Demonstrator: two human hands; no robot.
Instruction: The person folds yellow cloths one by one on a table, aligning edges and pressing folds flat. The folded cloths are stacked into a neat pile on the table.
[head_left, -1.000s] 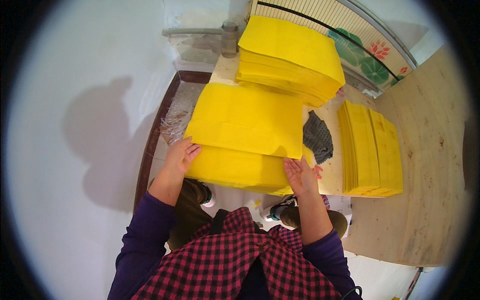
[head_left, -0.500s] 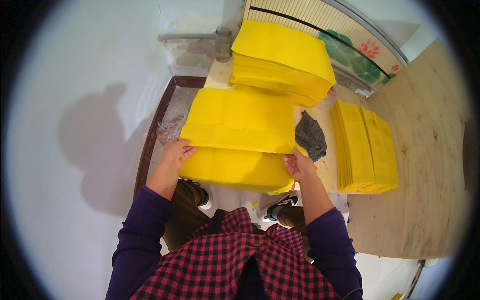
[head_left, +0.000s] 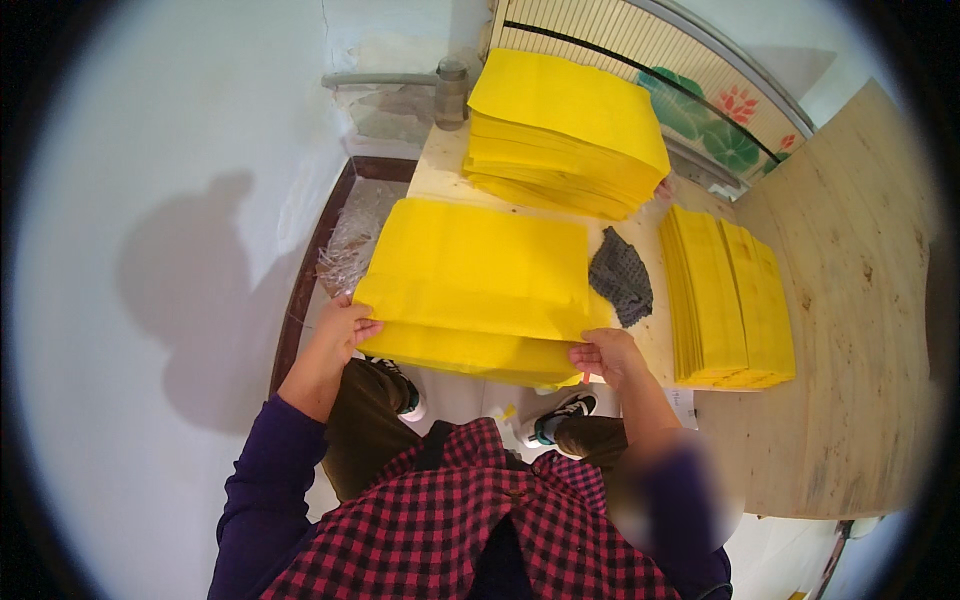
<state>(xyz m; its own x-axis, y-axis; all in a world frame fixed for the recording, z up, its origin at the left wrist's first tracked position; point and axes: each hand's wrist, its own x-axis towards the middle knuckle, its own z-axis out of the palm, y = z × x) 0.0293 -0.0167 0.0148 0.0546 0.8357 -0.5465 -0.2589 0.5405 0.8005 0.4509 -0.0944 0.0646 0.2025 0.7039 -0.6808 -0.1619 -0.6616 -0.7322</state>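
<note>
A flat yellow cloth-like sheet [head_left: 480,265] lies over a low yellow stack [head_left: 460,350] at the near edge of the table. My left hand [head_left: 345,328] pinches the sheet's near left corner between thumb and fingers. At the near right corner, the fingers of my right hand [head_left: 610,355] are closed on the same sheet. Its near edge runs between the two hands, with the front of the stack showing below it. A small red strip shows beneath my right fingers. Just right of the sheet rests a crumpled dark grey knitted cloth [head_left: 622,275].
A tall pile of yellow sheets [head_left: 560,110] stands farther back on the wooden table [head_left: 440,165]. Another yellow bundle [head_left: 725,300] stands at the right, beside a large wooden board [head_left: 840,310]. Behind the left corner is a glass jar [head_left: 451,95]. A wall [head_left: 180,130] borders the left side.
Both hands have come nearer to me, drawing the sheet's near edge with them. Less of the lower stack's front shows now, and more bare table shows behind the sheet.
</note>
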